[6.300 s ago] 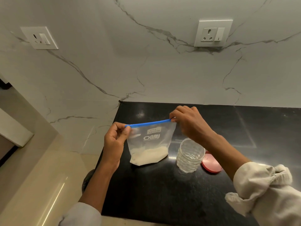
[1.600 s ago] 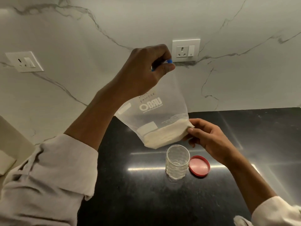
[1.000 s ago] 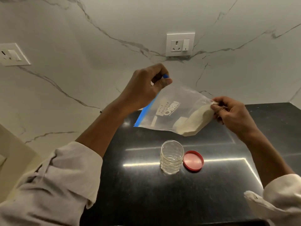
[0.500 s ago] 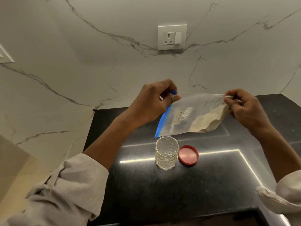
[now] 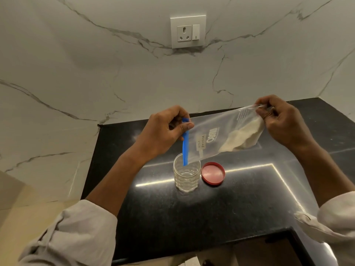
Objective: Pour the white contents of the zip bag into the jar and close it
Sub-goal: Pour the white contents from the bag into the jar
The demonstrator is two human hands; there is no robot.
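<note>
A clear zip bag (image 5: 217, 137) with a blue zip strip (image 5: 185, 144) hangs sideways over the black counter (image 5: 192, 217). My left hand (image 5: 163, 135) pinches the blue zip end, whose lower tip reaches into the mouth of the clear glass jar (image 5: 186, 175). My right hand (image 5: 284, 123) grips the bag's bottom corner, held higher than the zip end. White powder (image 5: 244, 138) is bunched at that raised right end. The jar stands upright with nothing visible inside it. Its red lid (image 5: 213, 175) lies flat on the counter, touching the jar's right side.
A marble wall (image 5: 96, 73) rises behind the counter with a white socket plate (image 5: 188, 31). The counter's left edge (image 5: 90, 169) runs close to the jar's left, and its front edge (image 5: 211, 244) drops off below. A bright light strip reflects across the counter.
The bag swung from hanging upright to lying sideways. My left hand brought the zip end down to the jar mouth while my right hand lifted the bottom corner up and right.
</note>
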